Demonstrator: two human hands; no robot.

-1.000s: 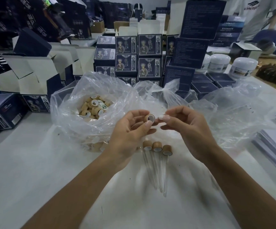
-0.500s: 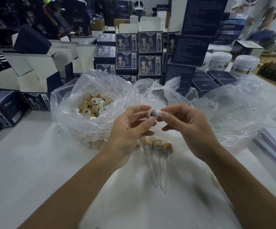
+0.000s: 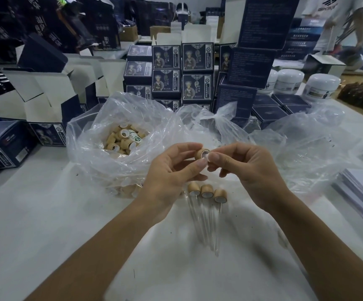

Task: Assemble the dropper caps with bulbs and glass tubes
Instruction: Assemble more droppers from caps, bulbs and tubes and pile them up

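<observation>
A bamboo cap [image 3: 200, 153] is pinched by the left hand [image 3: 171, 170]; a white bulb [image 3: 206, 156], earlier held apart, is now pressed in by right hand [image 3: 252, 170] fingertips — approx. seated.

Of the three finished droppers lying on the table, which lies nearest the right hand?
The rightmost dropper, its cap closest to the right hand; the other two droppers lie further left.

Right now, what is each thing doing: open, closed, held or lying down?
Left hand: pinches the wooden cap.
Right hand: pinches a white bulb at the cap's mouth.
Finished droppers: three, lying side by side on the table.
Bag of caps: open.
White jars: lids on.
</observation>
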